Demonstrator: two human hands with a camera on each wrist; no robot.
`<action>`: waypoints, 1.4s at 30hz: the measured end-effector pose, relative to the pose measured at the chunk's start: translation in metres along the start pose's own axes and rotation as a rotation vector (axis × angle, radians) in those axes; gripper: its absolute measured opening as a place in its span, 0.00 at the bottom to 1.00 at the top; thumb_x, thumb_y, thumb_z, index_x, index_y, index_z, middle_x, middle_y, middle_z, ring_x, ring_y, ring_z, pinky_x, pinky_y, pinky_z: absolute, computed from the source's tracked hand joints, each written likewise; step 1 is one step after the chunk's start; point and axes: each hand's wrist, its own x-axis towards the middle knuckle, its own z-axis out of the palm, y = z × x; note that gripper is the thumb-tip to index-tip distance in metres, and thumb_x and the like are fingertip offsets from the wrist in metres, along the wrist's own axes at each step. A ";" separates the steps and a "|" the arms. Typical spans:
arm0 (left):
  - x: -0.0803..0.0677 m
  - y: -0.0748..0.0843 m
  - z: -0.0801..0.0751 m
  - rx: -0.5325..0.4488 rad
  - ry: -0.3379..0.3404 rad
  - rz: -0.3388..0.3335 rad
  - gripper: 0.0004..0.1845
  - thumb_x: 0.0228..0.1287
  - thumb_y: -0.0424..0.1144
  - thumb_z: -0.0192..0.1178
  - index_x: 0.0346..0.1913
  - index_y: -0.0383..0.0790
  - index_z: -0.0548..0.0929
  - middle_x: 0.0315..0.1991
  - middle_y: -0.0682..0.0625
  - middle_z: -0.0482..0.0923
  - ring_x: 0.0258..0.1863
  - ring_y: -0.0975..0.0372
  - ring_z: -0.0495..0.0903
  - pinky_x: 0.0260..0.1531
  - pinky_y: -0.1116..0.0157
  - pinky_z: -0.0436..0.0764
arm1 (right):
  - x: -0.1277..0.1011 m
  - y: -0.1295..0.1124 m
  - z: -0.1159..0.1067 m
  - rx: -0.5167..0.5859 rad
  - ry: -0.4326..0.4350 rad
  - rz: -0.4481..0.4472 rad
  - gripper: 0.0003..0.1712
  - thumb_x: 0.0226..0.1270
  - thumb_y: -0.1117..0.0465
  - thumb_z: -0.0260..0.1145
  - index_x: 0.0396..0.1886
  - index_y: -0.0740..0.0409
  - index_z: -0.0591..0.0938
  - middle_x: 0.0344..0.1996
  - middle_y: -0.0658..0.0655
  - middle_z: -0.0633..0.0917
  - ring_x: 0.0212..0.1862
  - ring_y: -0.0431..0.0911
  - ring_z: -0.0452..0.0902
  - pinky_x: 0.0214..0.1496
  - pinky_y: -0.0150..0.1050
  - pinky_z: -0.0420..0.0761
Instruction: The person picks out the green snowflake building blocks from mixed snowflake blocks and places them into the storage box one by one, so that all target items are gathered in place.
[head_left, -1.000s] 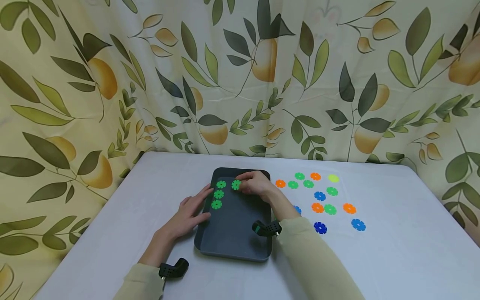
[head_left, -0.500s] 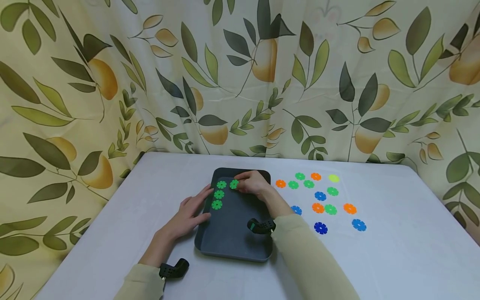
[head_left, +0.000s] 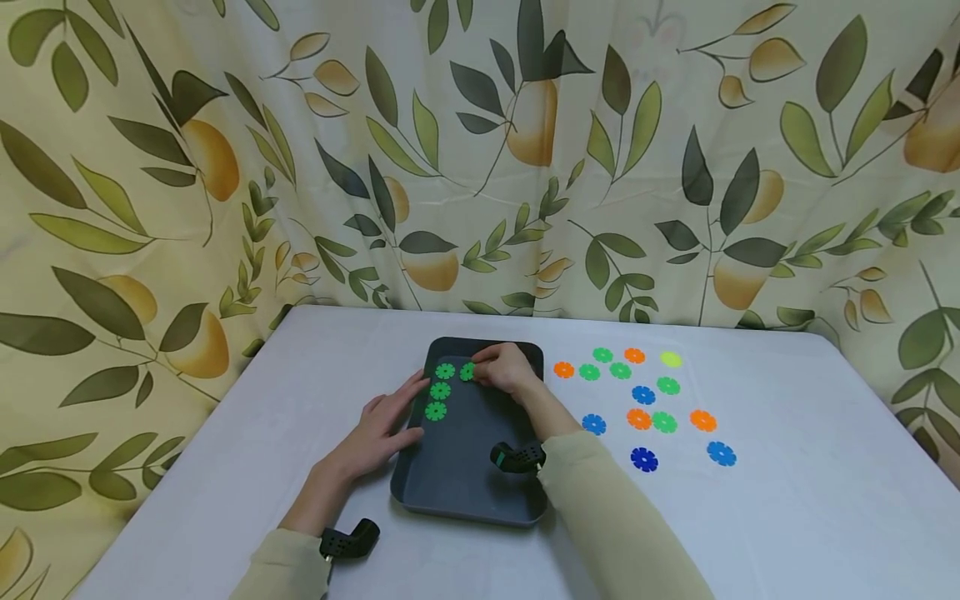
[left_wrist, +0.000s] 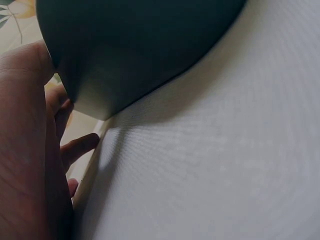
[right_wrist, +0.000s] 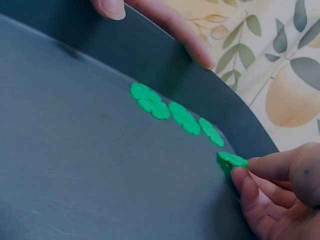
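Now the right hand [head_left: 507, 368] has edged its pinched green flower-shaped plastic disc [right_wrist: 231, 160] closer to three like discs [right_wrist: 172, 113] by the dark grey tray's [head_left: 465, 492] far left corner, while the left hand [head_left: 378, 425] rests open against its left edge.

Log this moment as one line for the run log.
right hand: pinches green disc over tray | left hand: rests on tray's left rim | in tray: three green discs | loose discs on table
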 end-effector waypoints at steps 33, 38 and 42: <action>0.000 0.004 -0.001 -0.017 0.001 -0.001 0.38 0.70 0.43 0.58 0.80 0.45 0.59 0.81 0.49 0.48 0.78 0.51 0.51 0.67 0.40 0.45 | -0.010 -0.002 -0.016 0.090 -0.086 -0.011 0.18 0.73 0.68 0.62 0.57 0.76 0.79 0.45 0.67 0.86 0.43 0.55 0.86 0.48 0.40 0.83; 0.000 0.002 0.000 -0.014 0.000 -0.001 0.38 0.70 0.44 0.58 0.80 0.44 0.58 0.81 0.49 0.47 0.78 0.52 0.51 0.68 0.40 0.44 | -0.014 -0.005 -0.023 0.154 -0.118 -0.023 0.21 0.72 0.67 0.63 0.60 0.77 0.77 0.48 0.69 0.85 0.46 0.57 0.85 0.49 0.40 0.83; 0.000 0.001 0.001 -0.009 0.004 0.001 0.37 0.71 0.44 0.58 0.80 0.44 0.58 0.81 0.49 0.47 0.78 0.51 0.51 0.67 0.39 0.44 | -0.019 -0.011 -0.030 0.166 -0.135 -0.051 0.24 0.72 0.66 0.63 0.62 0.76 0.75 0.50 0.69 0.84 0.49 0.60 0.84 0.51 0.41 0.82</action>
